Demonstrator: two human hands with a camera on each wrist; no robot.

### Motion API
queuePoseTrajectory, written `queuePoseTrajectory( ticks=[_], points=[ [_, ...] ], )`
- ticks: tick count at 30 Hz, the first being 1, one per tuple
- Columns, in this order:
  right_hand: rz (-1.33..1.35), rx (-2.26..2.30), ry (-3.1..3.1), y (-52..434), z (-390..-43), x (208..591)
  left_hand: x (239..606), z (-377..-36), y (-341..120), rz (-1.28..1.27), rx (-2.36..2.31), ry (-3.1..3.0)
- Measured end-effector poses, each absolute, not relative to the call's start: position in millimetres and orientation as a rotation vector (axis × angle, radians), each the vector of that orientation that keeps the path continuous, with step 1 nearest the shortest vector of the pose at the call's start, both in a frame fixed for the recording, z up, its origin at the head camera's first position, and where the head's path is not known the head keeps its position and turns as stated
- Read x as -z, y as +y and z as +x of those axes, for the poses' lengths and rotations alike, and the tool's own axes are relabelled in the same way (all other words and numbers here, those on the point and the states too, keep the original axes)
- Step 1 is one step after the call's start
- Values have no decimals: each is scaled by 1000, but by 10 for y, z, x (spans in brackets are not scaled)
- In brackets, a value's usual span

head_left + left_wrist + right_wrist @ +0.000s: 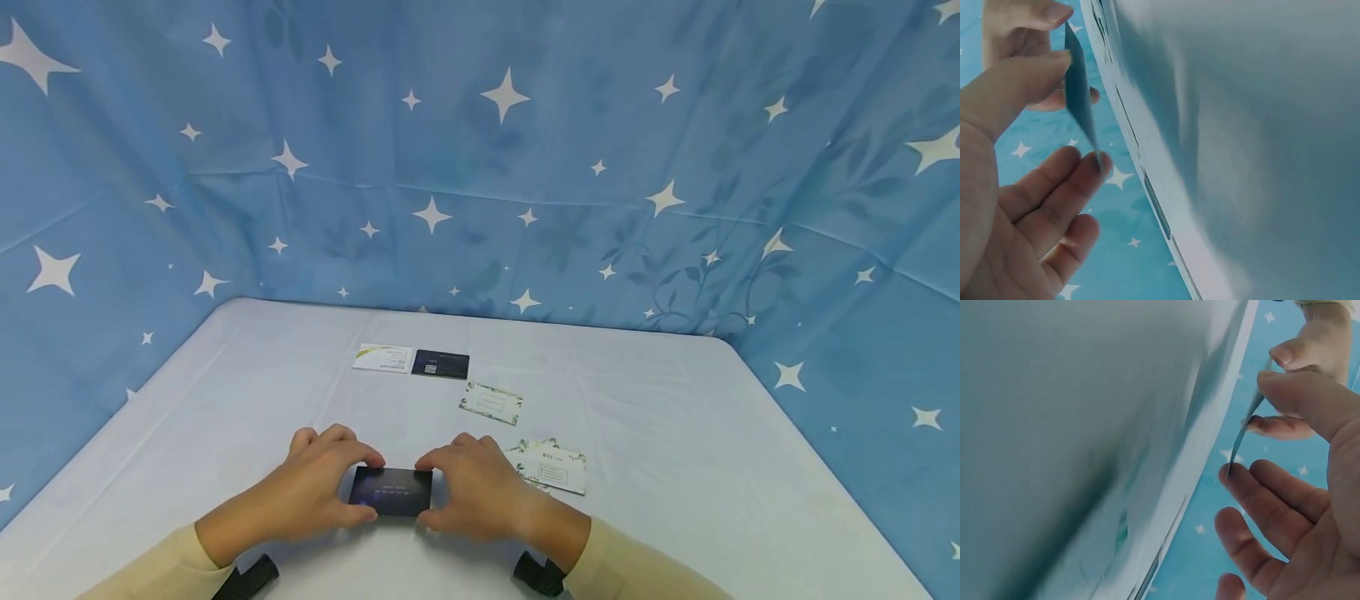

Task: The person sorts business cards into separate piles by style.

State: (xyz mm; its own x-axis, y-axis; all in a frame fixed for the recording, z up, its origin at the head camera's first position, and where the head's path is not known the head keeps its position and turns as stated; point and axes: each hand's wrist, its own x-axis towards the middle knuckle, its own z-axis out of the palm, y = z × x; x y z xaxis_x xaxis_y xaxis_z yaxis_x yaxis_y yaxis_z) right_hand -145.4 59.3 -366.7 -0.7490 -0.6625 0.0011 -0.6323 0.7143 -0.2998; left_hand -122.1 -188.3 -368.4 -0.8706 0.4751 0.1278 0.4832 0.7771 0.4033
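A dark business card (391, 492) with small pale print is held level near the front of the table, between both hands. My left hand (315, 479) pinches its left end, thumb on the near edge and a finger at the far edge. At the opposite end, my right hand (480, 492) grips it the same way. Edge-on in the left wrist view, the card (1079, 87) looks thin and stands away from the white tabletop. Its slim profile (1247, 419) also shows in the right wrist view, with the other fingers spread loosely.
Farther back lie a white card (382, 358) and a dark card with a QR code (441, 364), side by side. A leaf-bordered card (491, 403) lies nearer, and overlapping leaf-bordered cards (553, 468) sit beside my right hand. A blue starry curtain (480, 167) hangs behind the white table (660, 433).
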Motion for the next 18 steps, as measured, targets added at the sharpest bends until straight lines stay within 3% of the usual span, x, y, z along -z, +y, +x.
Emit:
queuePoseTrajectory(
  ticks=[8,18],
  points=[
    [-938,589,2846,741,-1739,3606,3652,-1549,-1791,-745,752,-2905],
    [-789,564,2938,805,-2343,3538,3592,-2239,-1569,-690,650,-2922]
  ],
)
